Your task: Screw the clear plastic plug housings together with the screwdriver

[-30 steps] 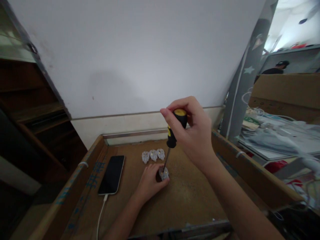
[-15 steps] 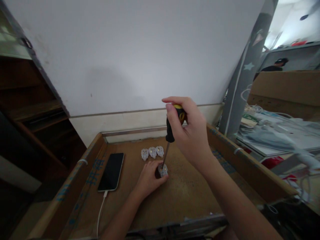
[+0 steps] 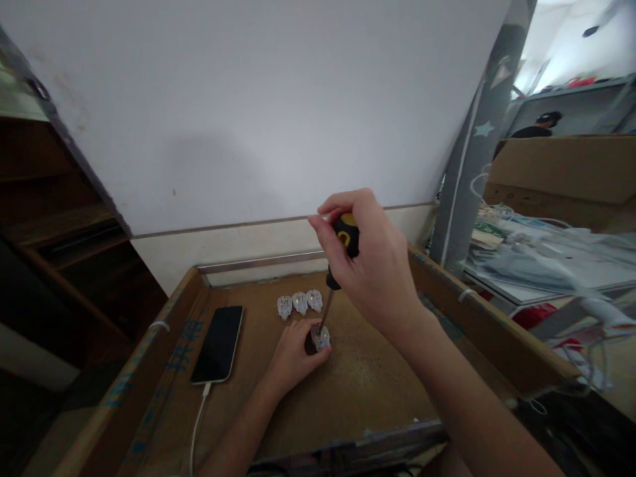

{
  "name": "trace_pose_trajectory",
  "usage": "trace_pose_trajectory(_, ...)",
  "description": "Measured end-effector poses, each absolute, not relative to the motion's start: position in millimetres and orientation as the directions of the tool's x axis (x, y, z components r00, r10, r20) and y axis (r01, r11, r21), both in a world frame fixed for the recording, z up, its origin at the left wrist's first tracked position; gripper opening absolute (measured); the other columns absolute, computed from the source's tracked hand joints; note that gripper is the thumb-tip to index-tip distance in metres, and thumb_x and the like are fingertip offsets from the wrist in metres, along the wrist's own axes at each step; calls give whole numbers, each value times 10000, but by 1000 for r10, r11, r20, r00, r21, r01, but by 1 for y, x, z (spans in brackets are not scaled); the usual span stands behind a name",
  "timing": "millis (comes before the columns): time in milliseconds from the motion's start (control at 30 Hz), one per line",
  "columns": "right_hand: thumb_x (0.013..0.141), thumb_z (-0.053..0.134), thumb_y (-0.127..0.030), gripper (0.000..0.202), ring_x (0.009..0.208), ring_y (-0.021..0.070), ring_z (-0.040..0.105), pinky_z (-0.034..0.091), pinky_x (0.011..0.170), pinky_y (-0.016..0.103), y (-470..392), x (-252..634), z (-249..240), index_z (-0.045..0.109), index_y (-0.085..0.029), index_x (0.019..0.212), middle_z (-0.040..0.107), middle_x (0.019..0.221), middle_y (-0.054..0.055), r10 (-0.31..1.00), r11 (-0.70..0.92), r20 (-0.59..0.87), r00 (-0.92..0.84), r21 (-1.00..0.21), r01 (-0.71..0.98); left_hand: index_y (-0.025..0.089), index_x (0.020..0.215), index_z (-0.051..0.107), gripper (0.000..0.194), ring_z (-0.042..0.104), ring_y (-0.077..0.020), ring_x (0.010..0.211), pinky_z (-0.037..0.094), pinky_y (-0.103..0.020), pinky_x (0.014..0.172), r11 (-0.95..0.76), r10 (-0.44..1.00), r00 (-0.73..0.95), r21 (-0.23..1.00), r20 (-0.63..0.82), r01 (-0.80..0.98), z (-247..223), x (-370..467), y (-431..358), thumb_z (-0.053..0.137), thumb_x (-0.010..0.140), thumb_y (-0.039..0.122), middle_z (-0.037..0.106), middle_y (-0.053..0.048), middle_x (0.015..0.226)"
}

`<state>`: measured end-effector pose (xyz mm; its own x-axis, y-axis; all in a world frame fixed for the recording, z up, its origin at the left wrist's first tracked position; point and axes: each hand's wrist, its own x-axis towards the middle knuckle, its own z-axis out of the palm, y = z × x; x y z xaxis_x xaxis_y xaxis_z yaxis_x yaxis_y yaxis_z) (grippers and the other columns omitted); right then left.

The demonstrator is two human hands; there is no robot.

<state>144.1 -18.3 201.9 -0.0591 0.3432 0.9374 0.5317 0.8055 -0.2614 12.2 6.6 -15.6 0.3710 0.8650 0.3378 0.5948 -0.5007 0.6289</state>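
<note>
My right hand is closed around the black and yellow handle of a screwdriver. Its shaft slants down to the left, and the tip meets a small clear plastic plug. Thumb and fingers of my left hand grip that plug from the left side against the cardboard surface. Just beyond it, three similar clear plugs sit in a row with metal parts showing. The exact spot under the screwdriver tip is too small to make out.
A phone with a white cable lies to the left. Raised cardboard walls border the work surface. Behind it stands a white panel. At the right, plastic bags are piled up; a person is farther back.
My right hand has turned around the screwdriver handle, its thumb and fingers shifting left. The left hand still holds the plug. The whole view has shifted slightly.
</note>
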Motion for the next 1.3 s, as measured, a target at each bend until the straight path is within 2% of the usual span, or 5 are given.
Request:
trace_pose_trajectory(267,846,509,-457,288,378,69,383,323,407,196,-17,159,220,415,-218,715,365,427,-97,619,562,573,-538,-801,-208,201,1150,543,422,563,-236,994,431,-380,897,-506,862,374,634,343,585,-13,12,4,623,740,261,626,-64,1089)
trace_pose_trajectory(600,838,546,-277,128,689,121,461,378,619,262,-15,145,216,456,-187,859,500,818,28,516,718,842,-158,-325,615,198,1156,539,436,562,-246,992,426,-395,895,-492,870,371,611,325,620,-14,12,4,609,730,256,625,-71,1065)
trace_pose_trajectory(900,836,514,-320,143,368,63,376,356,417,190,-5,156,213,414,-228,881,373,441,-123,686,567,619,-382,-784,-252,214,1152,537,425,563,-240,1005,429,-396,894,-522,853,379,606,358,600,-17,11,6,615,739,275,628,-61,1097)
trace_pose_trajectory(1133,812,586,-388,314,692,125,463,378,665,287,-5,151,207,446,-175,629,470,678,10,368,667,929,48,-299,682,208,1145,546,422,570,-248,983,444,-395,874,-530,848,374,580,375,619,-18,11,6,621,737,284,635,-62,1054)
trace_pose_trajectory(1300,850,516,-183,84,623,88,467,391,599,238,-18,141,204,488,-175,928,483,713,-17,380,797,925,-9,-323,511,202,1135,545,417,564,-245,978,439,-392,871,-532,847,378,583,375,613,-17,11,6,627,733,278,634,-68,1055)
